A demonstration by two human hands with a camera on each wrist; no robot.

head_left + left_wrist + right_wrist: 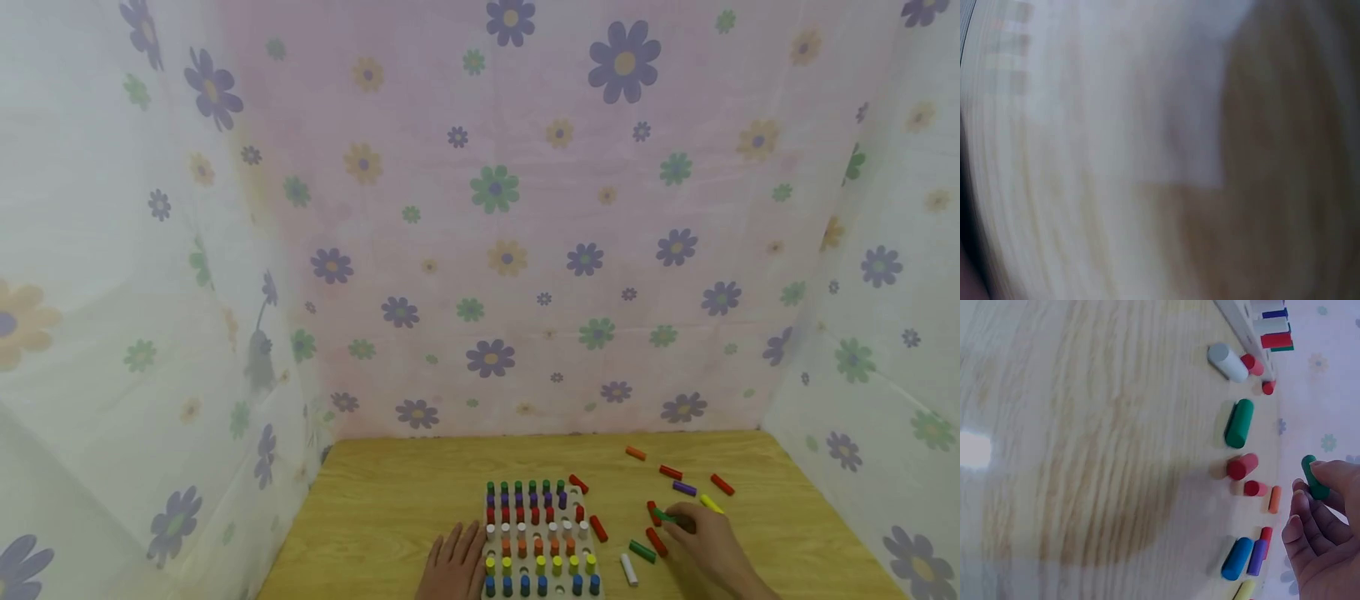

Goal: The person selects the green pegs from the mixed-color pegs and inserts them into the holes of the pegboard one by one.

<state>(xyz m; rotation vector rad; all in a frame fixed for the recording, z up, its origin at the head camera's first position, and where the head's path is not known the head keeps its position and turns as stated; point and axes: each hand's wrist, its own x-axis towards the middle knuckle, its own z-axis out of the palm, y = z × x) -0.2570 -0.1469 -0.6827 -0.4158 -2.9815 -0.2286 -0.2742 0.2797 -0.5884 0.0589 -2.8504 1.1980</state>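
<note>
A green peg (1314, 478) is being pinched in the right hand (708, 546), right of the pegboard (538, 542); the left hand (456, 567) is lying flat beside the board. Loose pegs nearby could be knocked and sent rolling across the worktop (390, 517).

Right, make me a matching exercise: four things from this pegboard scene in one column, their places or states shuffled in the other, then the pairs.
Things:
1. left hand
2. right hand
3. white peg
4. orange peg

Places or states:
A. lies loose on the wooden table, farthest from the person
B. pinches a green peg
C. rests flat at the left edge of the pegboard
D. lies loose just right of the board's near corner

Pairs: 1-C, 2-B, 3-D, 4-A
</note>
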